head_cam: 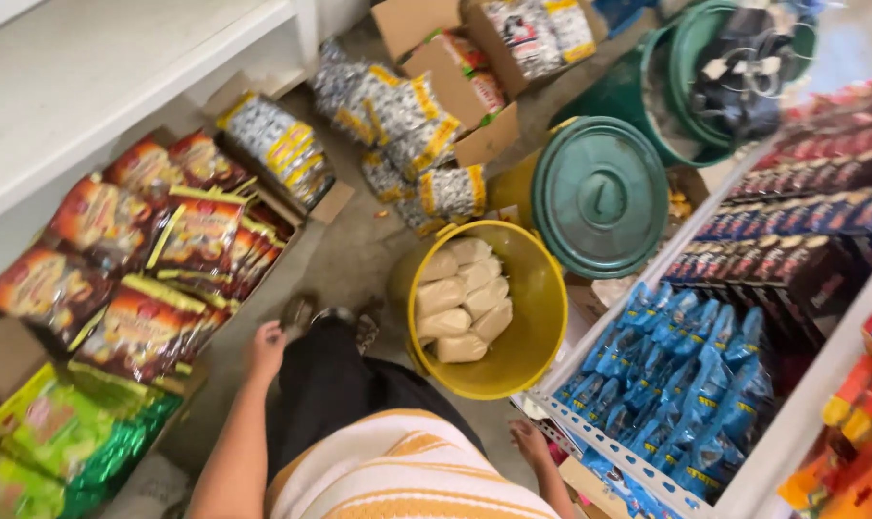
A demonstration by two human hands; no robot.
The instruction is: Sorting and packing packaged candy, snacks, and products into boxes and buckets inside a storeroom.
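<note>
Our left hand hangs at 7 o'clock, fingers loosely curled, holding nothing, nearest red snack packets. Right hand at 5 o'clock, open, empty, beside white wire shelf of blue packets. We judge the red packets light, crinkly, slippery, crushable; take 1 by its sealed top edge. At 12 o'clock, yellow bucket holds about 6 soft tan bags. Beyond, green lid, cardboard boxes of silver packets.
</note>
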